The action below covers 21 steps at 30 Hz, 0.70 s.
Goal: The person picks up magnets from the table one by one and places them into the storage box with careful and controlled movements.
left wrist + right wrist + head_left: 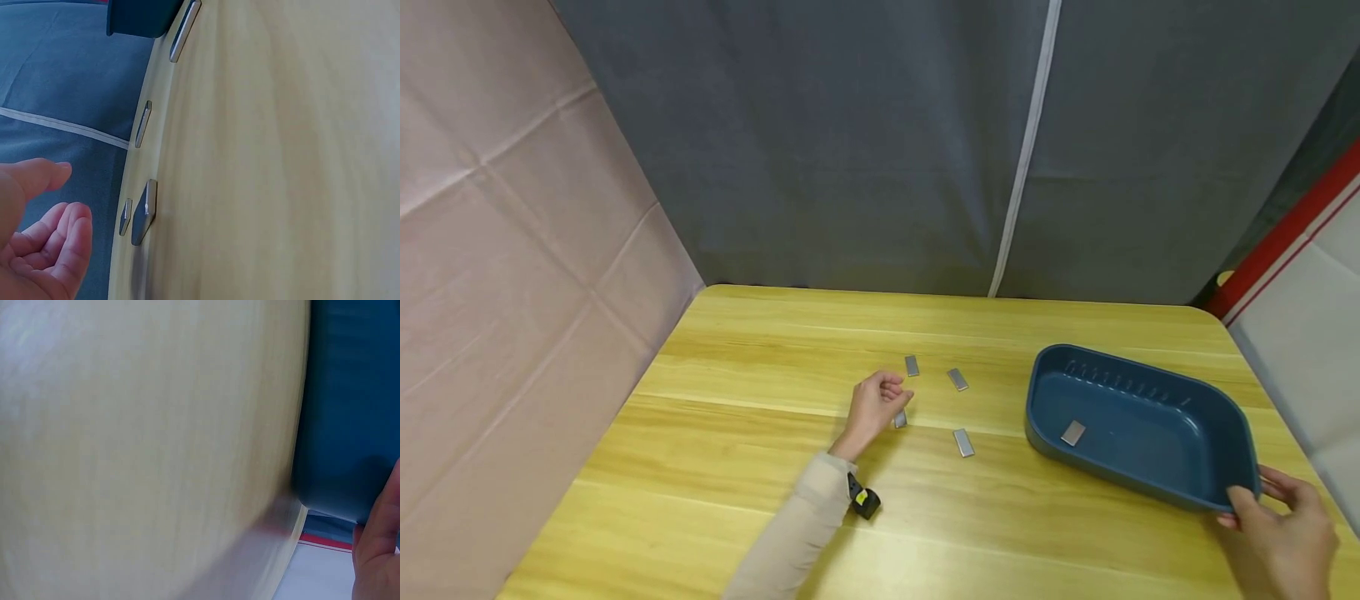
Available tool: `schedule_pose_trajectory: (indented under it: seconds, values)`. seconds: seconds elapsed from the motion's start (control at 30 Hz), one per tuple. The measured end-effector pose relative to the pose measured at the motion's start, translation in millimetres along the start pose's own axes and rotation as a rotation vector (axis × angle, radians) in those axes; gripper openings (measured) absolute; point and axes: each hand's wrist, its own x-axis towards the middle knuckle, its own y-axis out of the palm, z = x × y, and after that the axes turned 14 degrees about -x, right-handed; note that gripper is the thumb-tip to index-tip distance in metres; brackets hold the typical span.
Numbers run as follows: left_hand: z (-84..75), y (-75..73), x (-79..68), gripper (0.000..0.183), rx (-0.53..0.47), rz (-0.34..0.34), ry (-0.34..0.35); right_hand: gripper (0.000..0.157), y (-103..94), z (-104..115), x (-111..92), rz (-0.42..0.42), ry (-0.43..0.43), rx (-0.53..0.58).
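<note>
My left hand (pixel 877 406) hovers over the table with its fingers loosely bent, and nothing shows between thumb and fingers in the left wrist view. Partly hidden beneath it lies a small grey metal plate (pixel 901 419). More such plates lie close by: one beyond the fingertips (pixel 912 366), one to the back right (pixel 957 379) and one to the front right (pixel 963 442). At the right, my right hand (pixel 1285 525) grips the near right corner of a blue plastic tray (pixel 1120 477), thumb over the rim. Inside the tray, toward its left end, rests another metal plate (pixel 1073 432).
Everything stands on a yellow wood-grain table (pixel 700 467). A grey curtain (pixel 850 167) hangs behind its back edge. Pinkish fabric (pixel 512 292) borders the left side, and a white panel with a red band (pixel 1292 225) the right.
</note>
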Motion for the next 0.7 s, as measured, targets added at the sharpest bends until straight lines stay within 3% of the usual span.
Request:
schedule_pose_trajectory:
  seconds: [0.23,0.6,0.7]
  values:
    - [0.6,-3.7,-1.7,0.024,0.033,0.004,-0.024,0.039,-1.7,1.1,-0.6,0.001,0.001,-0.012]
    - [4.3,-9.2,-5.7,0.024,0.132,0.034,-0.066,0.038,5.5,-17.3,13.0,0.008,-0.020,0.132]
    - [4.8,-10.2,-6.3,0.024,0.140,0.049,-0.091,0.038,8.9,-25.6,18.3,-0.001,-0.047,0.128]
